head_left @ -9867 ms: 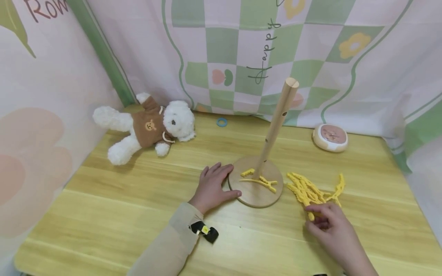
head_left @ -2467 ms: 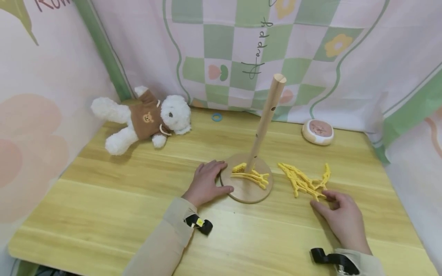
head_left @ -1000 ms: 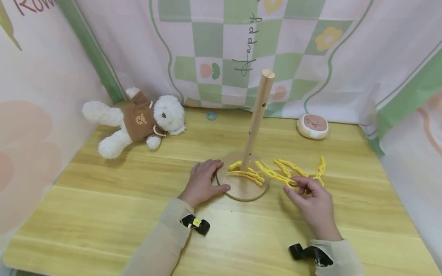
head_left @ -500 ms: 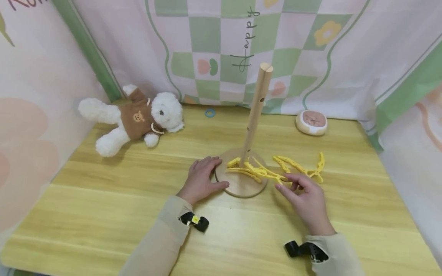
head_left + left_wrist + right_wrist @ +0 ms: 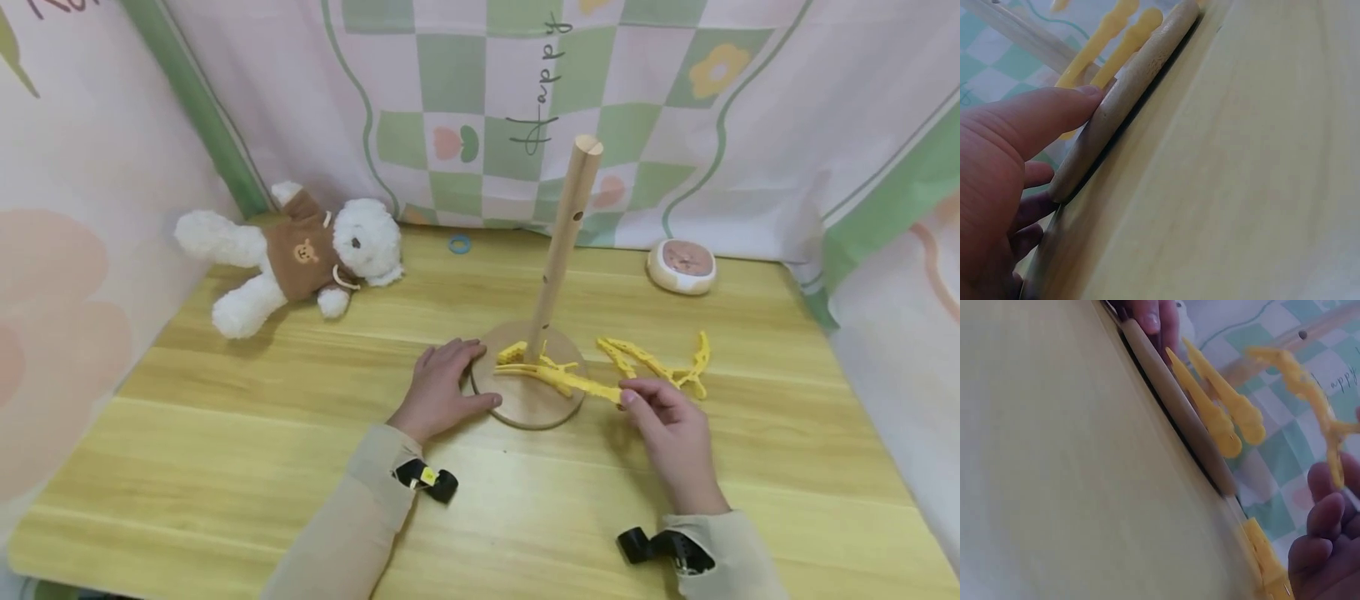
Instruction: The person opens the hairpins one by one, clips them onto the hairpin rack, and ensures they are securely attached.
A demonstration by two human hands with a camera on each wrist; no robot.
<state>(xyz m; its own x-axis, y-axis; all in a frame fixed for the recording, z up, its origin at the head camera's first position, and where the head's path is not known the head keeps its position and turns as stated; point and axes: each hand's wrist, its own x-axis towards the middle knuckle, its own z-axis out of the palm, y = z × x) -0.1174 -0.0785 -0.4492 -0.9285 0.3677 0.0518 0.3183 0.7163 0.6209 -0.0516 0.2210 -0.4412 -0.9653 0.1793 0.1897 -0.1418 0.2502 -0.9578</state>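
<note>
A round wooden base (image 5: 525, 417) carries an upright wooden dowel (image 5: 564, 242) with dark holes along its side. My left hand (image 5: 442, 392) rests at the base's left rim, thumb and fingers spread along the edge. Between thumb and fingertips my right hand (image 5: 671, 429) pinches a yellow plastic branch (image 5: 588, 386); its forked end reaches over the base beside the dowel's foot. Two similar yellow branches (image 5: 1216, 419) lie on the base, partly covered in the head view by the held one. More yellow branches (image 5: 645, 358) lie on the table just beyond my right hand.
A white plush toy (image 5: 300, 258) in a brown top lies at the back left of the wooden table (image 5: 262, 467). At the back are a small blue ring (image 5: 459, 244) and a rounded white device (image 5: 682, 267). A patterned curtain (image 5: 510, 100) hangs behind.
My right hand has lifted a yellow branch from the pile, carried it left to the base, then turned it. More branches lie on the base than at first. The left hand stays at the rim.
</note>
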